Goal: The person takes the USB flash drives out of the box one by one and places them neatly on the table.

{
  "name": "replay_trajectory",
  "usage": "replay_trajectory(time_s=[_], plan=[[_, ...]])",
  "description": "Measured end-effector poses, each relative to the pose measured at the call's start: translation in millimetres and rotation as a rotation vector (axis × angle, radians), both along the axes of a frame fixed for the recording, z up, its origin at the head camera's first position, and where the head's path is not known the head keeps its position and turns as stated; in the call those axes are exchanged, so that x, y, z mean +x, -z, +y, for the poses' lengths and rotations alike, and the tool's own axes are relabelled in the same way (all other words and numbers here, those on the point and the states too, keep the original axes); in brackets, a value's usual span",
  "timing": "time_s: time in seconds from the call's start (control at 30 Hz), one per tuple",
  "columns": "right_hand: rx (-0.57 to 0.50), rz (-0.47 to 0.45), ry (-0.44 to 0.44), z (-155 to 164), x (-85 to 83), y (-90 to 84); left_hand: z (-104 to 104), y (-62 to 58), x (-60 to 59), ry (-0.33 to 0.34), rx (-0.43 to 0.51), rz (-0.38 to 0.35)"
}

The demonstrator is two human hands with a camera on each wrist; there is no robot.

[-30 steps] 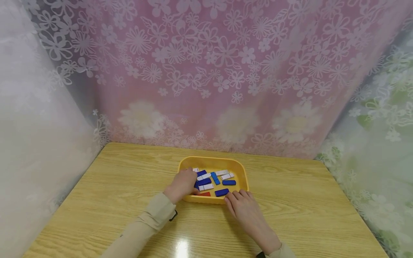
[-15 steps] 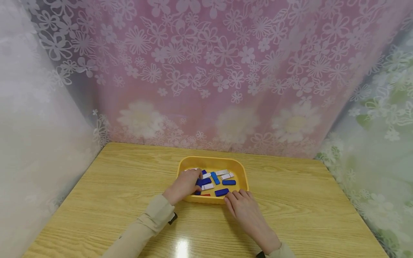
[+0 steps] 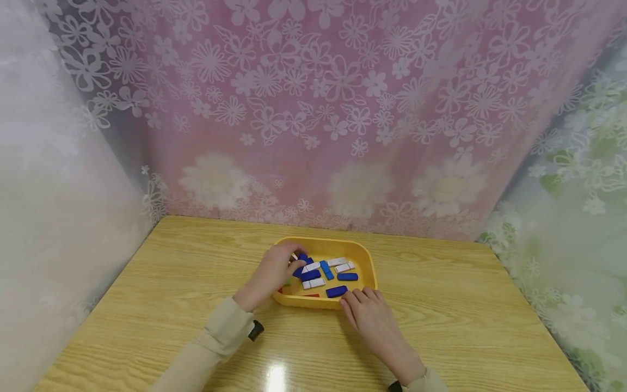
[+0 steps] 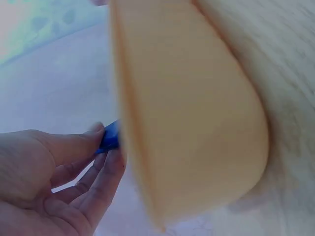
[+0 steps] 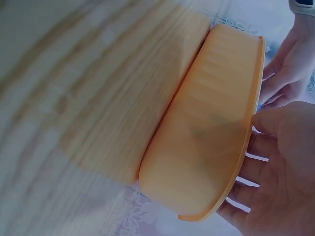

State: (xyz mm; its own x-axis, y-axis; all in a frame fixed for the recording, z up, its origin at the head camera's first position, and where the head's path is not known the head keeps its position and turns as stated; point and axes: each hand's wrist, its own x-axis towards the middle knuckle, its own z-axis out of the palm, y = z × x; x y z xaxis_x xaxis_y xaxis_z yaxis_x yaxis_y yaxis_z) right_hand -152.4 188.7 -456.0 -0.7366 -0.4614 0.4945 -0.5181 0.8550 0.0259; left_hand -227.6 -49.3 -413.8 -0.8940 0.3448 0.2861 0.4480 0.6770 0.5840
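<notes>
A yellow tray (image 3: 368,260) sits mid-table holding several small blue, white and red oblong pieces. My left hand (image 3: 295,256) is over the tray's left side, with thumb and fingers pinching a blue piece (image 4: 110,137) just above the others. In the left wrist view the tray's outer wall (image 4: 187,108) fills the frame beside my left hand (image 4: 106,147). My right hand (image 3: 360,296) lies flat with straight fingers against the tray's near rim, next to a blue piece (image 3: 336,292). Seen from the right wrist, my right hand (image 5: 248,169) has spread fingers at the tray's edge (image 5: 216,132).
The wooden table (image 3: 465,305) is ringed by floral curtains (image 3: 313,109) at the back and both sides. A white piece (image 3: 313,283) and a light-blue piece (image 3: 326,270) lie mid-tray. A glare spot shines on the table's near edge.
My left hand has risen and drawn back toward the tray's far left with a blue piece pinched, uncovering the near left corner. The right hand has stayed put.
</notes>
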Motion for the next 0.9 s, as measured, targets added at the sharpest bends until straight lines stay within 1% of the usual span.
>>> replay_trajectory(time_s=[0.1, 0.2, 0.3, 0.43, 0.57, 0.67, 0.73, 0.8, 0.9], plan=[[-0.002, 0.001, -0.002, 0, -0.1, 0.3, -9, -5.9, 6.7, -0.033, 0.021, 0.014], [0.001, -0.001, 0.0, 0, -0.1, 0.8, -21, -9.3, 14.3, -0.073, 0.048, -0.007], [0.0, 0.001, -0.001, 0, -0.1, 0.9, -34, -10.5, 22.0, -0.113, 0.075, -0.014], [-0.004, 0.008, -0.004, 0, -0.1, 1.0, -50, -9.4, 32.4, -0.168, 0.091, -0.047], [-0.005, 0.016, -0.006, 0, 0.2, 0.9, -65, -4.3, 42.9, -0.195, 0.08, -0.07], [-0.008, 0.02, -0.004, -1, 1.0, -0.1, -73, 1.7, 50.5, -0.189, 0.064, -0.068], [-0.011, 0.014, -0.003, -1, 1.5, -0.8, -77, 7.3, 55.4, -0.187, 0.047, -0.081], [-0.009, 0.006, 0.0, -1, 1.7, -1.4, -81, 13.8, 60.0, -0.179, 0.028, -0.108], [-0.006, -0.007, 0.0, -1, 1.5, -1.2, -86, 24.2, 65.2, -0.162, 0.012, -0.175]])
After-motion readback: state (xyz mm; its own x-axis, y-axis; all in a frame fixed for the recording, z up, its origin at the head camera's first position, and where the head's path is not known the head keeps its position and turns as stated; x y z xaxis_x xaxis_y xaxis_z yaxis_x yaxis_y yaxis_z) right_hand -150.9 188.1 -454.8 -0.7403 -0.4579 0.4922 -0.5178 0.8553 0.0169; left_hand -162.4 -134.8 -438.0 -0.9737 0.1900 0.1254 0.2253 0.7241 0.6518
